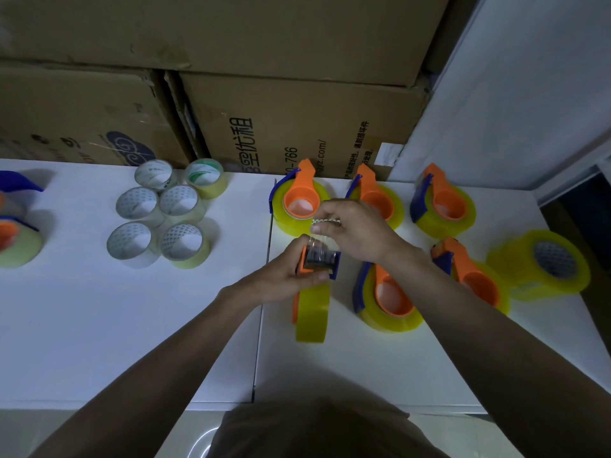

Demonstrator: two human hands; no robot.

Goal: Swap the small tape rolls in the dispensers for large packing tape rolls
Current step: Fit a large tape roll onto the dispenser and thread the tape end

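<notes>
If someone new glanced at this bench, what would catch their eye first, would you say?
Probably the two hands at centre: the left hand grips an orange dispenser loaded with yellow tape, while the right hand pinches its tape end. Next, the loaded dispensers on the right, and six small rolls at left.

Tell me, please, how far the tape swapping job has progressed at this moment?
Done: five dispensers on the right lie loaded with large yellow rolls, and six small rolls sit aside. In hand: the left hand grips a loaded dispenser while the right hand pulls its tape end across the cutter. Left: one loose large roll, and two dispensers at far left.
</notes>
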